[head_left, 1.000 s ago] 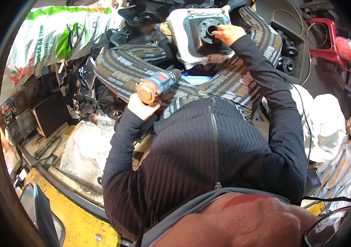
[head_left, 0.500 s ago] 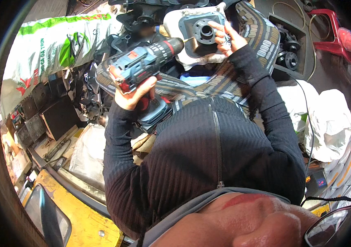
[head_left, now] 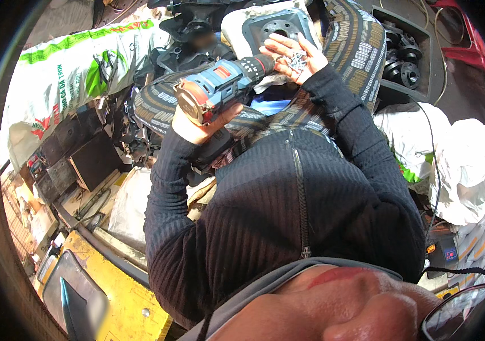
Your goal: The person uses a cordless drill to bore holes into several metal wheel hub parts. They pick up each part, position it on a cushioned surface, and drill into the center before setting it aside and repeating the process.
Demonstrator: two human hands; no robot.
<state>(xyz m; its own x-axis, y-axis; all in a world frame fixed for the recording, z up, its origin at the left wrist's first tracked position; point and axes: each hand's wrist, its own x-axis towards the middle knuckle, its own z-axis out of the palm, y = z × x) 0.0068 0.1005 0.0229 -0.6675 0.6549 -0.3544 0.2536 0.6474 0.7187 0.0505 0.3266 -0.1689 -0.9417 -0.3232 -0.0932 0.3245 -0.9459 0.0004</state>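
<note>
My left hand [head_left: 200, 126] is wrapped around the grip of a blue and black cordless drill [head_left: 222, 82]. The drill's chuck points toward my right hand [head_left: 314, 61], which is turned palm up and cupped, its fingers partly stretched. A small heap of silvery screws [head_left: 297, 60] lies in that palm. Just beyond, a dark squarish part with a round flange [head_left: 254, 33] sits on a white padded thing [head_left: 232, 21] between my knees. My right hand covers some of the flange. The tip of the drill is hidden near my fingers.
At right stands a grey crate [head_left: 424, 91] with several black flanged parts [head_left: 409, 74]. Black parts [head_left: 197, 28] are piled beyond the drill. A white and green sack [head_left: 55, 79] lies at left, white bags [head_left: 461, 165] at right. A cable [head_left: 434, 165] hangs near my right arm.
My right hand has turned palm up and opened out, showing the screws. The drill has moved right and its chuck is now close to that hand.
</note>
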